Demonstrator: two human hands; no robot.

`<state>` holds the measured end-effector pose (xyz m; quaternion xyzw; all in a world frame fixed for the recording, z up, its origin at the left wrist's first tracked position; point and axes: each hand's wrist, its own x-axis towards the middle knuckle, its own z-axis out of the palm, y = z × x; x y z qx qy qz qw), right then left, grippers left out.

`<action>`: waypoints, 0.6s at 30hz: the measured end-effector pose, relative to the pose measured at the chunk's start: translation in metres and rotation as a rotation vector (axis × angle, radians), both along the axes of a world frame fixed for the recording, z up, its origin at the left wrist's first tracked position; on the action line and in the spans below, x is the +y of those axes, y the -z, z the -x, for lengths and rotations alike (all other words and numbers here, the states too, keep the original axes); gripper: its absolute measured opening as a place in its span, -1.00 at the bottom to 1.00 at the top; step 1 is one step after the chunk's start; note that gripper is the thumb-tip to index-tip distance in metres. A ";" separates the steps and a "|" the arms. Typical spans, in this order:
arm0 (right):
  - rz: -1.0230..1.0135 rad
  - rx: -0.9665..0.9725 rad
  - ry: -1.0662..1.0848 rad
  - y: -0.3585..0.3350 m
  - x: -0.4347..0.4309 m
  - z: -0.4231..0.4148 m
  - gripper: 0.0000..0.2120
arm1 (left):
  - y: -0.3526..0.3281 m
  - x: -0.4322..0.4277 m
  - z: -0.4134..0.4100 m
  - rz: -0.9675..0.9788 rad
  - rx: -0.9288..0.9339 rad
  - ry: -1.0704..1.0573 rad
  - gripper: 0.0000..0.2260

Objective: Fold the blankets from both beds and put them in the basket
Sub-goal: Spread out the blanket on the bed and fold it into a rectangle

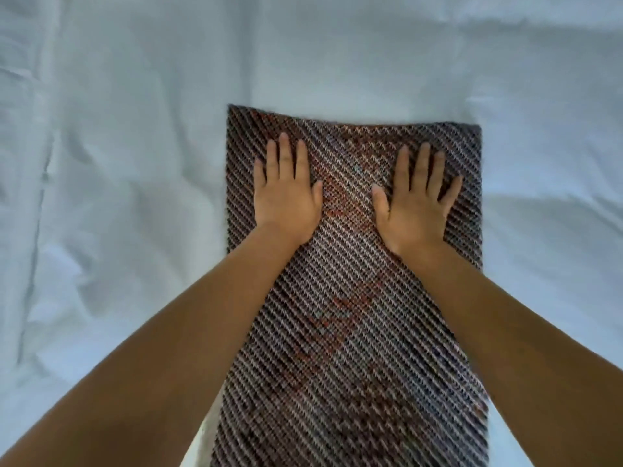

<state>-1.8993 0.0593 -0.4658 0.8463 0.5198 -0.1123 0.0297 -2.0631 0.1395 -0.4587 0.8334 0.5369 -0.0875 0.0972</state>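
Note:
A knitted blanket (350, 332) with dark, grey and reddish diagonal stripes lies folded into a long narrow rectangle on the bed, running from the bottom edge of the view up to the middle. My left hand (286, 193) rests flat, palm down, on its upper left part, fingers spread. My right hand (414, 200) lies flat on the upper right part, also with fingers apart. Neither hand grips the fabric. No basket is in view.
A pale, wrinkled bed sheet (118, 163) surrounds the blanket on the left, right and far side, with creases at the left.

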 end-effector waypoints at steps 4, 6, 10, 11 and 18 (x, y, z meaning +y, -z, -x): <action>-0.074 0.156 -0.334 -0.009 -0.062 0.072 -0.43 | -0.002 -0.099 0.018 0.017 -0.036 0.042 -0.49; -0.002 0.147 -0.292 -0.005 -0.096 0.070 -0.43 | 0.004 -0.130 0.050 0.058 -0.054 -0.052 -0.49; 0.082 0.069 -0.033 0.006 -0.144 0.029 -0.40 | 0.012 -0.150 0.104 0.064 -0.006 -0.156 -0.38; 0.093 0.055 -0.008 0.006 -0.151 0.024 -0.38 | 0.013 -0.150 0.108 0.068 -0.002 -0.163 -0.36; -0.027 0.157 -0.204 -0.018 -0.170 0.093 -0.41 | -0.002 -0.203 0.077 0.015 -0.045 -0.086 -0.43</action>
